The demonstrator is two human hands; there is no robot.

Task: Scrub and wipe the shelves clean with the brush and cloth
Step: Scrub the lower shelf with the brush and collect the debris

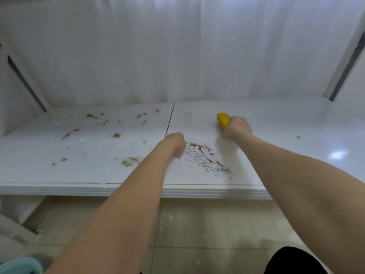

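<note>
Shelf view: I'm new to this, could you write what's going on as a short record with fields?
shelf: white, two panels meeting at a seam
right hand: grips the yellow brush on the right panel
left hand: fingers curled, resting by the pile; whether it holds anything is hidden
pile: white paper scraps and brown crumbs, right of the left hand
left panel: strewn with brown crumbs and white scraps
corner: teal soft thing at bottom left, perhaps the cloth
</note>
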